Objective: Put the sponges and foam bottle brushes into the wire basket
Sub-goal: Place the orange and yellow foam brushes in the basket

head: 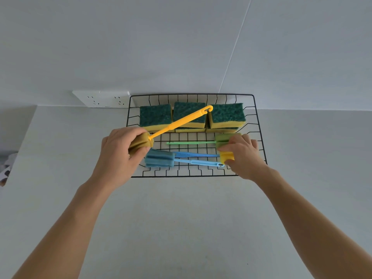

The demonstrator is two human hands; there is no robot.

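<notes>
A black wire basket (pixel 259 135) sits on the counter against the wall. Green-and-yellow sponges (pixel 156 116) are stacked along its back. My left hand (pixel 118 152) grips the foam head of a yellow bottle brush (pixel 181 122), held over the basket's left edge with its hooked handle pointing up and right across the sponges. My right hand (pixel 244 156) is inside the basket at the right, closed on a yellow foam head (pixel 226 157) that belongs to a blue-handled brush. A green brush (pixel 191 142) and a blue foam brush (pixel 160 158) lie on the basket floor.
A white socket strip (pixel 102 98) is on the wall left of the basket. A patterned cloth (pixel 6 168) shows at the far left edge. Grey counter (pixel 181 218) stretches in front of the basket.
</notes>
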